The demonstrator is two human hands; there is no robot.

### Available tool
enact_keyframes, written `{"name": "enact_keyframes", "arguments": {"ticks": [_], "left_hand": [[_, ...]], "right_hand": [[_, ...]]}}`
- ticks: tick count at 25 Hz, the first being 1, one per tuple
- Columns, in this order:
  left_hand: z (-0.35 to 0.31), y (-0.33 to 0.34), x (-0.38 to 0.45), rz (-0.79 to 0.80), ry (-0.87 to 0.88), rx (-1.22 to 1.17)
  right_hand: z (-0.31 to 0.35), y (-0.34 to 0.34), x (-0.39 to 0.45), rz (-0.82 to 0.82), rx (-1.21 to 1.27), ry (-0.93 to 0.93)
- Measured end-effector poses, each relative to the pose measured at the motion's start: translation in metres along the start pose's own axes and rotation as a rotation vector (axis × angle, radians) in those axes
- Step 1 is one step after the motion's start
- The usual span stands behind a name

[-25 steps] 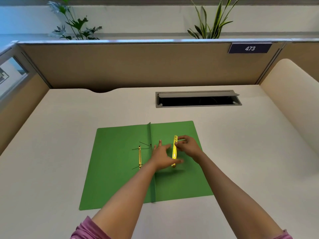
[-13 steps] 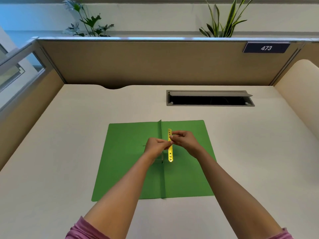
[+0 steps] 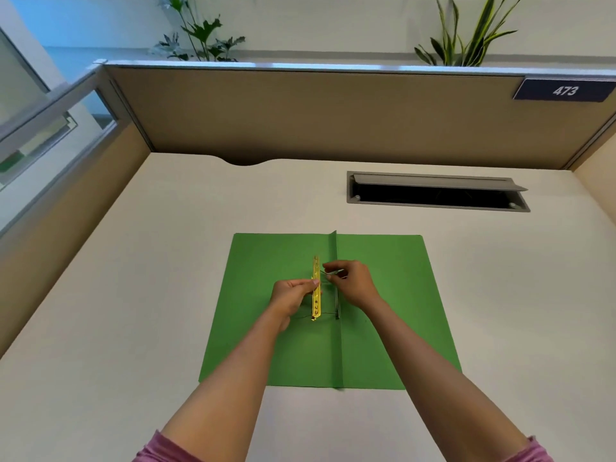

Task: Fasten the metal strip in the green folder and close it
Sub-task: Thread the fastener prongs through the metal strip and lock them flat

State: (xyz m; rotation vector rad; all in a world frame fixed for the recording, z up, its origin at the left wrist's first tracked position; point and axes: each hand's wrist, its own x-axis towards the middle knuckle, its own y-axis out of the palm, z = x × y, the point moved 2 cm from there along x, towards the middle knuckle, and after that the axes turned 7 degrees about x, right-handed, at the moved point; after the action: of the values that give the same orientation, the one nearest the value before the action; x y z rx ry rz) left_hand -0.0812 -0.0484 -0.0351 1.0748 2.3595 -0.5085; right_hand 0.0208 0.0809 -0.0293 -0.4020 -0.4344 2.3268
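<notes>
The green folder [image 3: 260, 328] lies open flat on the desk, its spine fold running towards me down the middle. A yellow metal strip [image 3: 316, 288] stands lengthwise just left of the spine, over the fastener. My left hand [image 3: 290, 296] pinches the strip at its middle from the left. My right hand [image 3: 353, 283] is just right of it, fingertips closed on a thin metal prong [image 3: 328, 273] at the strip's far end. A second thin prong [image 3: 328, 314] sticks out sideways at the strip's near end.
A grey cable hatch [image 3: 436, 191] is set into the desk behind the folder on the right, lid raised. Brown partition walls [image 3: 300, 111] close the desk at the back and both sides. The pale desk top [image 3: 133, 295] surrounds the folder.
The yellow strip has gone from the right half of the folder, across the spine, to the fastener on the left. My left hand now holds it and my right hand has shifted to a prong.
</notes>
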Motion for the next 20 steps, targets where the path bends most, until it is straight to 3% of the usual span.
{"name": "enact_keyframes", "arguments": {"ticks": [8,20], "left_hand": [[0.0021,-0.0005,0.0021,0.06,-0.006,-0.045],[0.0015,-0.0011,0.0004,0.077,-0.011,-0.05]], "right_hand": [[-0.0024,0.0097,0.0026,-0.054,-0.105,-0.082],[-0.0075,0.0093,0.0039,-0.122,-0.046,-0.071]]}}
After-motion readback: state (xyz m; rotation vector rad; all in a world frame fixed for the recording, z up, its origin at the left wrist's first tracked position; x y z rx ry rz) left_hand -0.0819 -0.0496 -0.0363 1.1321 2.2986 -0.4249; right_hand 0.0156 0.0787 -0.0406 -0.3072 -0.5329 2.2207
